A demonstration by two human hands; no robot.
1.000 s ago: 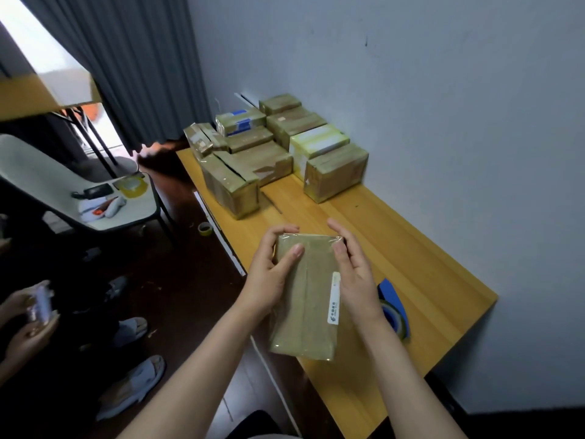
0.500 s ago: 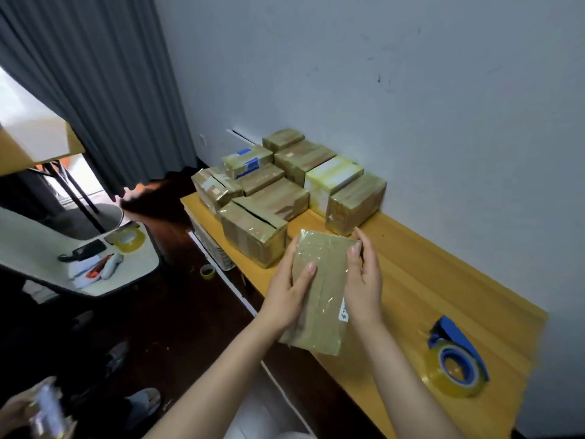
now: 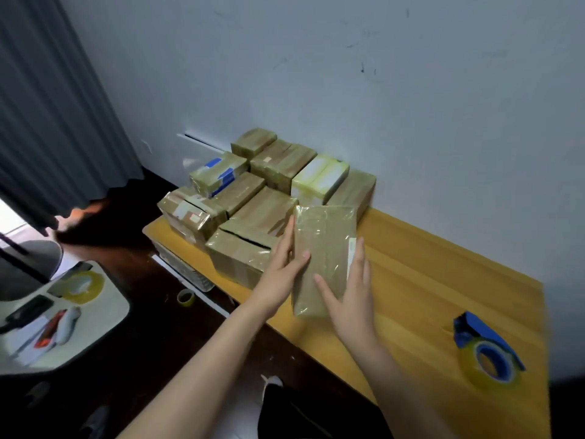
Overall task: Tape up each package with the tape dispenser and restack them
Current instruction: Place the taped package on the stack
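A flat brown package (image 3: 326, 248) wrapped in clear tape is held between my two hands above the yellow wooden table (image 3: 427, 280). My left hand (image 3: 281, 270) grips its left edge with the thumb on top. My right hand (image 3: 351, 296) grips its right edge, thumb lying across the top face. The package's far end reaches the group of taped packages (image 3: 269, 185) stacked at the table's far left against the wall. The blue tape dispenser (image 3: 484, 359) with a clear roll lies on the table at the right, away from both hands.
A white chair seat (image 3: 63, 327) at the left carries a yellow tape roll (image 3: 82, 285) and small tools. Another small tape roll (image 3: 185, 297) lies on the dark floor. A grey curtain (image 3: 57, 106) hangs at the left; a white wall backs the table.
Both hands have carried the flat package away from me toward the stacked packages, and it now lies nearly against them. The dispenser stays where it lay.
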